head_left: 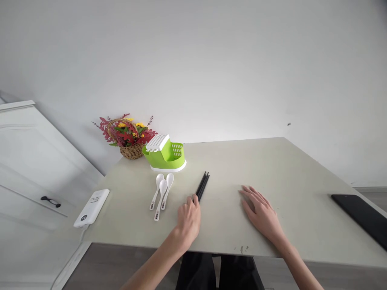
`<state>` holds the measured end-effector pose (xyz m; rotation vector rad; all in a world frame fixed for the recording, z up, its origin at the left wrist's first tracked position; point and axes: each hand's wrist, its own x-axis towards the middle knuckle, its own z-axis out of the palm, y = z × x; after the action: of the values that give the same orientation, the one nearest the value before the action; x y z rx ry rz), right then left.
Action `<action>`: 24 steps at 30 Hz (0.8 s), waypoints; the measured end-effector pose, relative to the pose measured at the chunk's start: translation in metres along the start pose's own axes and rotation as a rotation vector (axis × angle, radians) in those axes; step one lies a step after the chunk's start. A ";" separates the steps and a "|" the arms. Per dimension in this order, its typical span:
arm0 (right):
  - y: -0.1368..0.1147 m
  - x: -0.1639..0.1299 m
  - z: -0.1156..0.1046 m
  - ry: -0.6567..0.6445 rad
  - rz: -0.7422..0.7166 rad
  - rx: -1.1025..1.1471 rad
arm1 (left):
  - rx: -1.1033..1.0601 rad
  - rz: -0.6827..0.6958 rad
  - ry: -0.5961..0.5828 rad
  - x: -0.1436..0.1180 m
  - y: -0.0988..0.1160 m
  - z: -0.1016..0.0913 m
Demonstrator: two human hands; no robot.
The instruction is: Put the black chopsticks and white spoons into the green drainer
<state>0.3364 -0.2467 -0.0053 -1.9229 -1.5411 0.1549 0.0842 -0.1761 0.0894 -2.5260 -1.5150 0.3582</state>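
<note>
The left hand (189,217) curls its grip on the near end of the thin black chopsticks (202,186); the right hand (262,213) lies flat, holding nothing. They look light, stiff and smooth, likely to roll or slip, so pinching both together near that end seems best.

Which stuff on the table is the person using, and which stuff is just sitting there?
In use:
- black chopsticks, gripped at the near end by the left hand
- right hand, flat on the table, holding nothing

Just sitting there:
- three white spoons
- green holder with white lid
- flower basket
- white power bank
- black tablet
</note>
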 end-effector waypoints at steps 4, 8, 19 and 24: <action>-0.002 0.000 -0.001 -0.006 -0.002 -0.001 | -0.022 -0.015 0.052 -0.003 0.003 0.001; -0.004 -0.001 -0.002 -0.006 0.006 0.000 | -0.078 -0.004 0.143 -0.006 -0.002 -0.002; -0.003 -0.001 -0.002 -0.008 0.008 0.006 | -0.047 -0.436 0.451 0.007 -0.106 0.037; -0.002 -0.001 -0.002 -0.021 0.006 0.015 | -0.039 -0.516 0.280 0.005 -0.120 0.041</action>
<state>0.3359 -0.2481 -0.0028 -1.9206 -1.5440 0.1896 -0.0263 -0.1141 0.0825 -1.9924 -1.9711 -0.0961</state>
